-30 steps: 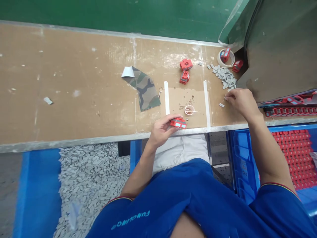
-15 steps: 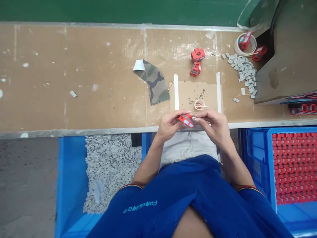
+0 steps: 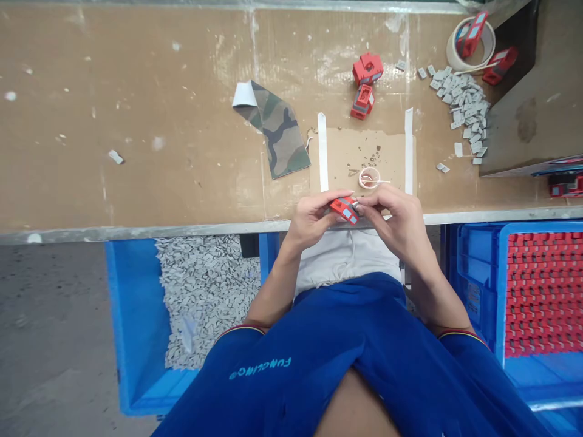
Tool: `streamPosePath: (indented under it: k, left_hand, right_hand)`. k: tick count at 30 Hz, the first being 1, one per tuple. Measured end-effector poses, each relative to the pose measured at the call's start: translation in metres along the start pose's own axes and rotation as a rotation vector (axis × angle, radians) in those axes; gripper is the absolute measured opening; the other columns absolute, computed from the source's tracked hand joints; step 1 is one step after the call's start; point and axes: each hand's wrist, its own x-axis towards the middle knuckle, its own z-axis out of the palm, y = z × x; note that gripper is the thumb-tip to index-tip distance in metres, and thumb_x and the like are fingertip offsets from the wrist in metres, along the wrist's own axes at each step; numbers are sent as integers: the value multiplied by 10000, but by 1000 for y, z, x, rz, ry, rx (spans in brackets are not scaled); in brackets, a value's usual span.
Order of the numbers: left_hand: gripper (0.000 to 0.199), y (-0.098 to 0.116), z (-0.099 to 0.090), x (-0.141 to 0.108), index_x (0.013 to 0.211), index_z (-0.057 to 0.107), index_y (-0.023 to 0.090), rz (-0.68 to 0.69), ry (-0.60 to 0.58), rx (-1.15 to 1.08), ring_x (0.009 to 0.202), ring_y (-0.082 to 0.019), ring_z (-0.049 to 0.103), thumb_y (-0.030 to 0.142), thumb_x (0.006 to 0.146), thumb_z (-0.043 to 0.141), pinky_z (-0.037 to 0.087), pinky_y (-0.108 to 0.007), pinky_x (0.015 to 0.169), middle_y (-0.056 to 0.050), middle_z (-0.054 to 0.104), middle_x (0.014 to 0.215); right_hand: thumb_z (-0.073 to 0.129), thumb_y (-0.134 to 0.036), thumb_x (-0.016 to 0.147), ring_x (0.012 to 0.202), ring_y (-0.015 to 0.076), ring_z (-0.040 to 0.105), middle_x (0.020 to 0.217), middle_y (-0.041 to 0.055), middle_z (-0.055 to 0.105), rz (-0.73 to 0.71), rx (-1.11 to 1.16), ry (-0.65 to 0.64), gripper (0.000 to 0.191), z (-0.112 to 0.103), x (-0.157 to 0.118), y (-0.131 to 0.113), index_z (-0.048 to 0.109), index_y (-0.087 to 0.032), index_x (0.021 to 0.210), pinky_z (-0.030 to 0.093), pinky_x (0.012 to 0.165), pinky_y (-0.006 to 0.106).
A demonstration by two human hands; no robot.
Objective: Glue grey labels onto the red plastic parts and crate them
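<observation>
My left hand is closed around a small red toy vehicle body with a grey band and pale windows, just above the table's front edge. In my right hand, thumb and fingers pinch a small light-grey plastic piece against the end of the red body. Whether the piece is seated there is hidden by the fingertips. Beyond the hands stands a small round cup with a thin stick across it. Two more red bodies, one behind the other, sit farther back.
A pile of grey pieces lies at right, near a tape roll holding a red body. A camouflage-patterned sheet lies left of centre. Below the table are a blue bin of grey pieces and a blue crate of red parts.
The view has tilted down and nearer the table. Both hands keep their hold, with the grey piece now pressed closer against the red body.
</observation>
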Motion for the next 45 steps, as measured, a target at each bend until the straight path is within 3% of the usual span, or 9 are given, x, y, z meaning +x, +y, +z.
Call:
streamPosePath:
  k: [6,12,16,23,27,31,33,39,45]
  left_hand:
    - [322,3,3,-2,1195,805,256,-18,49,21,1010,-216,791,340,884,810,642,-345,923,-64,831,1115]
    - [292,7,0,-1,1166,814,237,-14,-10,49,975,-206,797,338,893,806,652,-312,869,-74,836,1095]
    - [300,9,-4,2,1173,815,251,19,-53,66,945,-198,800,331,884,818,650,-294,840,-65,841,1072]
    - [364,6,-1,0,1228,794,300,44,-14,71,997,-233,795,360,871,831,655,-375,901,-58,833,1112]
    - [342,4,0,-2,1233,790,296,52,-3,100,954,-196,787,296,892,807,636,-317,856,-53,831,1085]
    - [310,7,-2,0,1217,799,275,67,-69,189,965,-199,785,271,907,784,622,-311,858,-65,831,1094]
    - [311,9,-4,3,1212,803,270,73,-113,220,956,-199,786,271,901,791,617,-306,855,-68,833,1097]
    - [353,10,-7,8,1262,784,305,163,-259,232,932,-179,783,250,914,781,600,-274,827,-63,835,1065]
    - [493,2,1,2,1359,721,319,137,-87,212,1011,-210,757,350,878,824,594,-332,891,-72,805,1158]
  right_hand:
    - [562,-204,1036,695,158,537,809,28,613,-13,-215,11,191,8,-9,-13,650,-219,868,383,625,295]
    - [489,-131,1044,672,169,475,782,35,588,-119,-380,-37,233,8,-14,-17,632,-220,882,341,632,316]
    - [522,-160,1042,685,158,522,792,33,611,-106,-247,-37,213,5,-12,-14,651,-208,880,390,632,300]
    - [644,-208,989,817,175,695,949,38,739,74,89,22,94,3,-14,-5,724,-225,1035,557,717,304]
    - [592,-179,1013,791,173,646,908,48,700,-22,-34,42,123,7,-17,-4,687,-218,947,504,704,307]
    - [530,-134,1014,718,182,555,789,42,620,-148,-257,-52,254,4,-14,-1,609,-221,789,421,665,323]
    - [526,-119,1003,712,181,546,774,38,605,-175,-265,-91,257,0,-13,2,602,-220,779,415,666,322]
    - [613,-212,997,748,149,620,861,26,651,-12,155,-128,92,-4,-22,15,695,-208,955,509,674,280]
    - [674,-290,977,754,152,623,873,27,651,97,195,29,93,6,-28,21,730,-223,943,531,638,275]
